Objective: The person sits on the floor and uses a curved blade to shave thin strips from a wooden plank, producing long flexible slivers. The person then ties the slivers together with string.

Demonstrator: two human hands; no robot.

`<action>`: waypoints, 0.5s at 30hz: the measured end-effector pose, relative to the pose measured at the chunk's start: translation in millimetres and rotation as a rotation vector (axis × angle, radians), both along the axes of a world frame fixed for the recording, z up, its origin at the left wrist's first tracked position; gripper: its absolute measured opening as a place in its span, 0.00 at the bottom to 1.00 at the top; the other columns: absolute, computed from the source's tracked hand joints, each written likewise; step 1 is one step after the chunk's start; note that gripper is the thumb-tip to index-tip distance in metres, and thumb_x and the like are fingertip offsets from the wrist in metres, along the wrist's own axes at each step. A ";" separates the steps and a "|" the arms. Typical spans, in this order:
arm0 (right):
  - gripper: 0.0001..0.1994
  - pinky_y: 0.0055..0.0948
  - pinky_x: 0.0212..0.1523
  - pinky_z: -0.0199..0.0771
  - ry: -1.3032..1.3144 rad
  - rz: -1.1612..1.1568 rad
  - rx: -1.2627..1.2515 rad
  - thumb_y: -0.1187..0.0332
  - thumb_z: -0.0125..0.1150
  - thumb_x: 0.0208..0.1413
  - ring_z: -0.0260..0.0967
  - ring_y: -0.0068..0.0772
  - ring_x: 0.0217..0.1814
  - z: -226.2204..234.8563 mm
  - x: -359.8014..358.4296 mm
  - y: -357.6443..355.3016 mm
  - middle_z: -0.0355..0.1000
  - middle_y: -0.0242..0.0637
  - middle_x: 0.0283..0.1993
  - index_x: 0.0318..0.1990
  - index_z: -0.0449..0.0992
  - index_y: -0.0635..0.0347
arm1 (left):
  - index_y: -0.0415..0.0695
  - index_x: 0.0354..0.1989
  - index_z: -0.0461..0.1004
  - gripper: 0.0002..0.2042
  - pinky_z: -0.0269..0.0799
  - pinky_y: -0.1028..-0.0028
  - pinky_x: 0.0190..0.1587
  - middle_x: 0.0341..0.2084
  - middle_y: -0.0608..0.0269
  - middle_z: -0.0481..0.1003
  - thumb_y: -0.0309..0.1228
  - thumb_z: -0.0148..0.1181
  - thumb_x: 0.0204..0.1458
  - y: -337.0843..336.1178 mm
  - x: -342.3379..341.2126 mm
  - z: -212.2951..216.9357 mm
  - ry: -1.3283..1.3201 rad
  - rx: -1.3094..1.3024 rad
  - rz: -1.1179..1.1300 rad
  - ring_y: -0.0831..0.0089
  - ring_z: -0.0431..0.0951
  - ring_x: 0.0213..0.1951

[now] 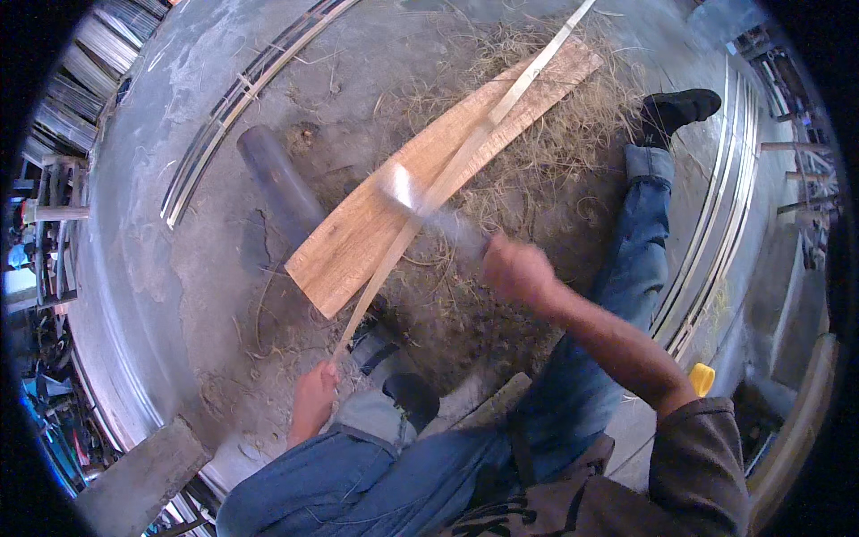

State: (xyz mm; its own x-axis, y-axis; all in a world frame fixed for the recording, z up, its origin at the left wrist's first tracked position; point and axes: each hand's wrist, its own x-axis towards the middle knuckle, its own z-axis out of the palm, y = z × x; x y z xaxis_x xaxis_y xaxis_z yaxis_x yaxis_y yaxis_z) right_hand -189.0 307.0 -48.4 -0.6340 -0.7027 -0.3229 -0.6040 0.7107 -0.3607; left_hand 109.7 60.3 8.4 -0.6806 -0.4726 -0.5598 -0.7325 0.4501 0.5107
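My left hand (313, 394) is closed round the near end of a long, thin, pale strip, which looks like split bamboo (528, 80). The strip runs away to the upper right over a tapered brown wooden board (344, 255). In my right hand (519, 268) is a knife, smeared by motion, its shiny blade (400, 186) over the strip near the board's middle. Because of the blur, I cannot tell whether the blade touches the strip.
A dark grey pipe (279, 179) lies at the board's left edge. Curly shavings (564, 170) cover the ground around the board. Long strips lie at the left (242, 94) and right (725, 206). My outstretched leg (640, 242) borders the right side; a concrete block (148, 474) sits lower left.
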 end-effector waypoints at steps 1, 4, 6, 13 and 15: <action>0.05 0.40 0.22 0.69 0.105 -0.140 -0.084 0.69 0.53 0.44 0.68 0.38 0.21 -17.7 -22.5 10.5 0.65 0.37 0.18 0.25 0.70 0.61 | 0.37 0.24 0.69 0.21 0.63 0.62 0.29 0.18 0.47 0.69 0.41 0.38 0.58 -0.2 2.3 -3.4 -0.016 0.015 -0.016 0.52 0.70 0.24; 0.05 0.38 0.20 0.67 0.243 0.275 -0.060 0.70 0.54 0.43 0.66 0.36 0.19 -20.9 -40.3 15.9 0.67 0.35 0.18 0.27 0.72 0.60 | 0.37 0.26 0.69 0.20 0.64 0.62 0.30 0.18 0.47 0.69 0.41 0.38 0.58 -4.1 14.8 -0.1 -0.051 0.033 -0.011 0.52 0.70 0.24; 0.06 0.36 0.22 0.68 0.479 0.800 0.288 0.70 0.55 0.42 0.66 0.35 0.19 -24.4 -72.8 20.3 0.68 0.34 0.19 0.30 0.71 0.59 | 0.37 0.27 0.70 0.20 0.64 0.62 0.31 0.18 0.49 0.69 0.42 0.38 0.58 -6.8 22.2 1.0 -0.043 0.074 -0.012 0.55 0.70 0.24; 0.05 0.36 0.19 0.69 0.100 -0.110 -0.185 0.69 0.52 0.45 0.68 0.34 0.21 -48.9 -115.6 32.7 0.69 0.36 0.22 0.28 0.71 0.58 | 0.41 0.29 0.72 0.19 0.66 0.74 0.26 0.17 0.64 0.70 0.42 0.37 0.60 -38.5 11.7 5.8 -0.186 0.779 0.114 0.75 0.70 0.23; 0.06 0.39 0.16 0.69 0.223 0.176 -0.036 0.69 0.52 0.45 0.68 0.39 0.18 -54.0 -28.6 2.4 0.69 0.39 0.22 0.27 0.69 0.62 | 0.42 0.29 0.72 0.19 0.66 0.76 0.24 0.16 0.67 0.68 0.42 0.38 0.60 -27.4 -21.8 9.0 -0.088 0.864 0.267 0.77 0.69 0.21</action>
